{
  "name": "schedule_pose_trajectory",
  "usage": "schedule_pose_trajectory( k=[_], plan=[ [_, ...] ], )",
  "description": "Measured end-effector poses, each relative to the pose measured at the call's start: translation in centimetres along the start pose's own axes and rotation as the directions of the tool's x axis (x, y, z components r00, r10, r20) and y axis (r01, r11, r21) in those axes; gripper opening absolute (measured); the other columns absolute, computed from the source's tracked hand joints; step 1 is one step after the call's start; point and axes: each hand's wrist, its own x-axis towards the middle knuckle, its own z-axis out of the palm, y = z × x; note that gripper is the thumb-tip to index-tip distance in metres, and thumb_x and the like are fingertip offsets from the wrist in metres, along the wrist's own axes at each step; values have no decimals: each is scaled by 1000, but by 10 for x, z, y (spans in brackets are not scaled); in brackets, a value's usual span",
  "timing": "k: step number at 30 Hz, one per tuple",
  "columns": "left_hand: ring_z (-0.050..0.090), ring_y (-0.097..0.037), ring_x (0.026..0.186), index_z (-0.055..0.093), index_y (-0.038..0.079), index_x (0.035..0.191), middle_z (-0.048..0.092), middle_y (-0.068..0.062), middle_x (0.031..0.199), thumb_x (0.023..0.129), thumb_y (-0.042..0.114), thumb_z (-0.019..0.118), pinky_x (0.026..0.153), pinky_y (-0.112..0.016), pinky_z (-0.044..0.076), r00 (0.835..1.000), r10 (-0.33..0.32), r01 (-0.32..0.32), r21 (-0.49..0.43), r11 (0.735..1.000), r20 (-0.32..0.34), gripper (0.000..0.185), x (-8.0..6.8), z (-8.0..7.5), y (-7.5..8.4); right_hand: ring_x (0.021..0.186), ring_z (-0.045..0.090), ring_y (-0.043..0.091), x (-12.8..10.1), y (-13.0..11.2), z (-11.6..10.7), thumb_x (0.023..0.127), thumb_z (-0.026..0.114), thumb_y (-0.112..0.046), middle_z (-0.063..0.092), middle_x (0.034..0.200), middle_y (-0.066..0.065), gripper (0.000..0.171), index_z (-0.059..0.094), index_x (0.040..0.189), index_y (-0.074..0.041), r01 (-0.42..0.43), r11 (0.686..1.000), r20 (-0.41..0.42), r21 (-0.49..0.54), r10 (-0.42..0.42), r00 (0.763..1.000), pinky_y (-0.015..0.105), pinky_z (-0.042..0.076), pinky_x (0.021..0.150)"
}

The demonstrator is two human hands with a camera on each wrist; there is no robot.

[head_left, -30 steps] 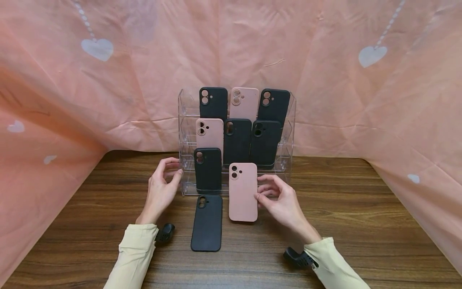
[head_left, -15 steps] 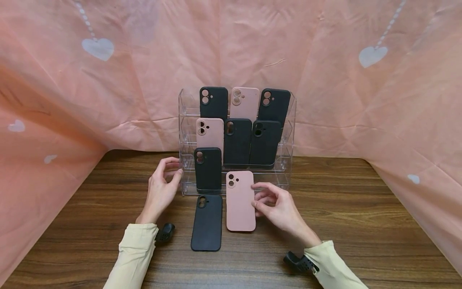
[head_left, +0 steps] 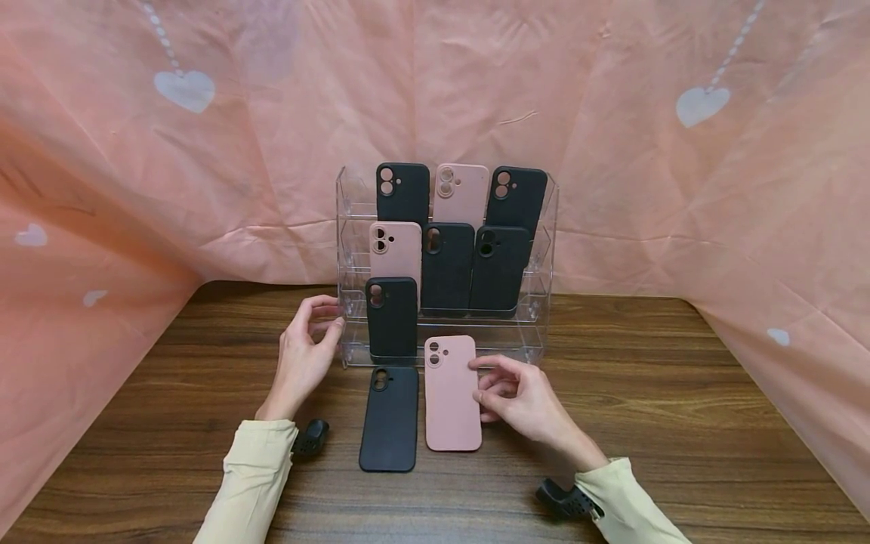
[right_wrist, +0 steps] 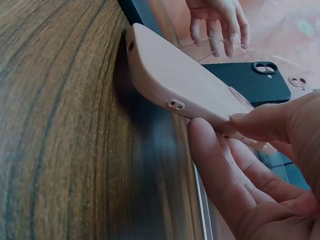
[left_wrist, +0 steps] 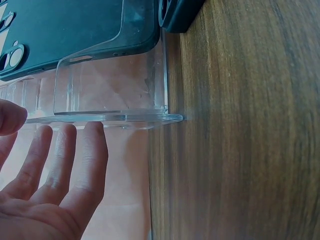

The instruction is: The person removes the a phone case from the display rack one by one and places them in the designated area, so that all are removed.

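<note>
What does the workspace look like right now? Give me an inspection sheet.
Surface: brown wood-grain table.
Job's things: pink silicone phone case, its lower end on the table, beside a black silicone phone case lying flat; clear acrylic tiered rack with seven cases standing in it.
Clutter: nothing seen.
Grippers: right hand pinches the pink case's edge; left hand touches the rack's left wall, fingers straight.
Cables: nothing seen.
Surroundings: pink fabric backdrop with white hearts.

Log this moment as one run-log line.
right hand: holds pink case, tilted over table | left hand: touches clear rack | black case: flat on table
</note>
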Motion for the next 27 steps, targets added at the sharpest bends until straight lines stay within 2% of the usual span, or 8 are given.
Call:
schedule_pose_trajectory(
  k=[12, 20, 27],
  plan=[
    [73, -29, 105, 58, 17, 131, 68, -11, 124, 100, 13, 63, 68, -21, 60, 1000, -17, 17, -14, 1000, 14, 32, 0, 0, 0, 74, 71, 11, -5, 3, 2, 90, 71, 2, 69, 93, 19, 42, 61, 131, 2, -84, 996, 67, 27, 82, 994, 37, 64, 65],
    [74, -30, 104, 58, 17, 131, 67, -11, 123, 99, 12, 64, 67, -21, 60, 1000, -19, 19, -18, 1000, 12, 32, 0, 0, 1, 75, 70, 12, -5, 8, 5, 90, 67, 5, 68, 92, 19, 43, 59, 132, 4, -99, 994, 118, 43, 93, 989, 40, 65, 65],
    [74, -31, 104, 58, 16, 130, 67, -12, 124, 99, 12, 63, 67, -28, 62, 1000, -18, 18, -12, 1000, 9, 32, 1, 0, 1, 77, 70, 15, -6, 10, 9, 90, 68, 4, 68, 92, 17, 43, 60, 132, 4, -139, 989, 120, 57, 132, 984, 39, 65, 65]
  ],
)
